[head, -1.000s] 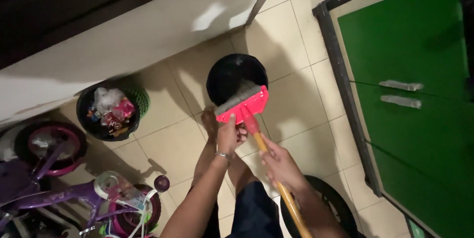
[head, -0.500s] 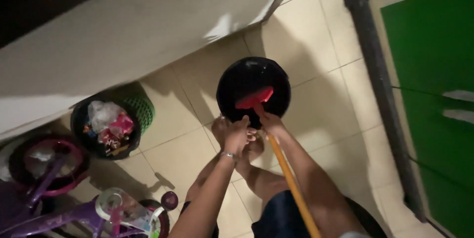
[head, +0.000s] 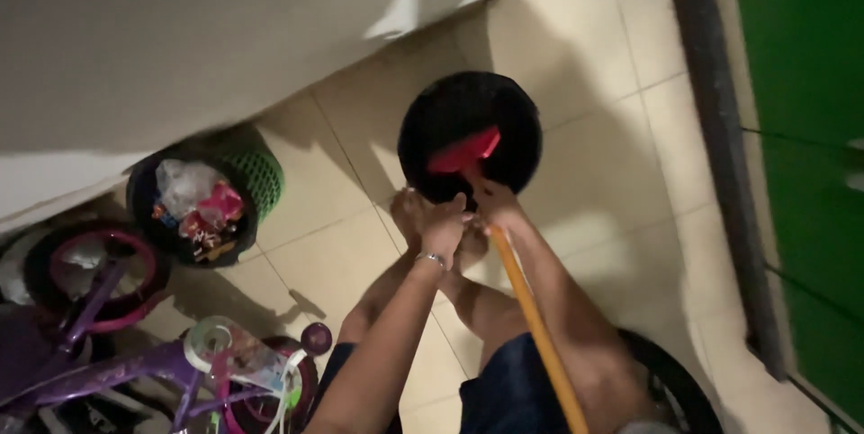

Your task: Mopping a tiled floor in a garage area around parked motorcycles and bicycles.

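Beige tiled floor (head: 576,65), white wall (head: 180,56), green cabinet (head: 810,128), dim light

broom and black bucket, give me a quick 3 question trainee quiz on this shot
1. True or false: the red broom head is inside the black bucket.
2. Which hand grips the yellow handle? A) left hand B) right hand
3. What stands left of the bucket, by the wall?

Key:
1. True.
2. B, the right hand holds it near the head; the left hand is at the bucket's near rim.
3. A green basket lined in black, filled with rubbish.
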